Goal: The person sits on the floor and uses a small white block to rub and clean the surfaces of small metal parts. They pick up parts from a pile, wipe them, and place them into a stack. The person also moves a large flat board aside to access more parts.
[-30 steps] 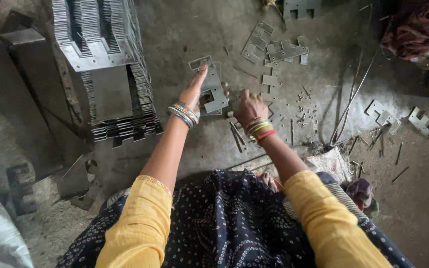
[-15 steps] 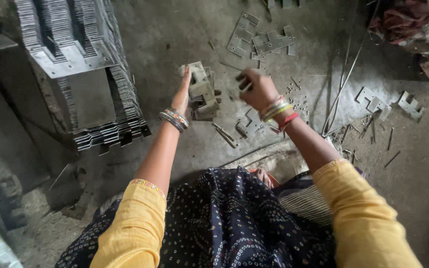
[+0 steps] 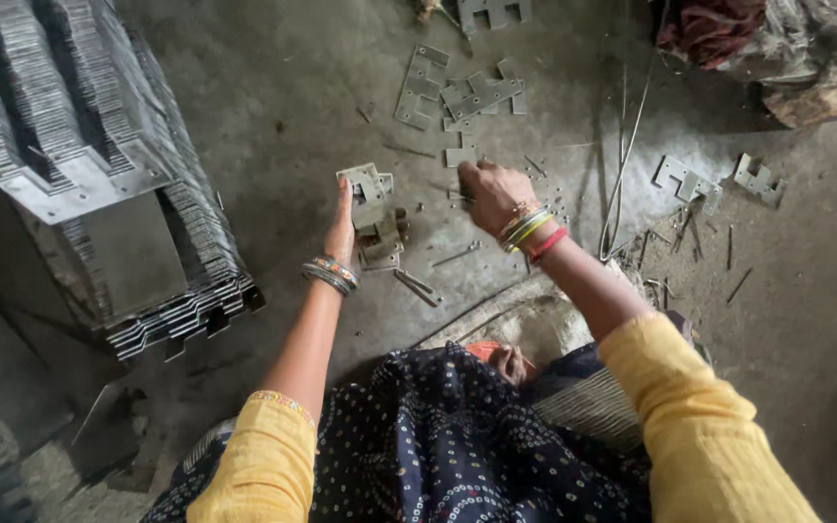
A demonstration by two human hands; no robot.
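My left hand (image 3: 343, 229) holds a small stack of notched flat metal plates (image 3: 370, 197) upright just above the grey floor. My right hand (image 3: 492, 192) reaches forward with its fingers closed on a single small plate (image 3: 460, 157) lying on the floor. More loose plates (image 3: 465, 93) of the same shape lie scattered just beyond it. Both wrists wear bangles, and my sleeves are yellow.
A tall block of stacked metal laminations (image 3: 99, 174) stands at the left. Thin metal rods (image 3: 628, 136) and scrap strips lie right of my right hand. More plates (image 3: 688, 180) lie at the right, a cloth bundle (image 3: 719, 29) at the top right.
My right hand has moved away from the stack and forward to a plate on the floor. My left hand has kept hold of the stack and lowered it slightly.
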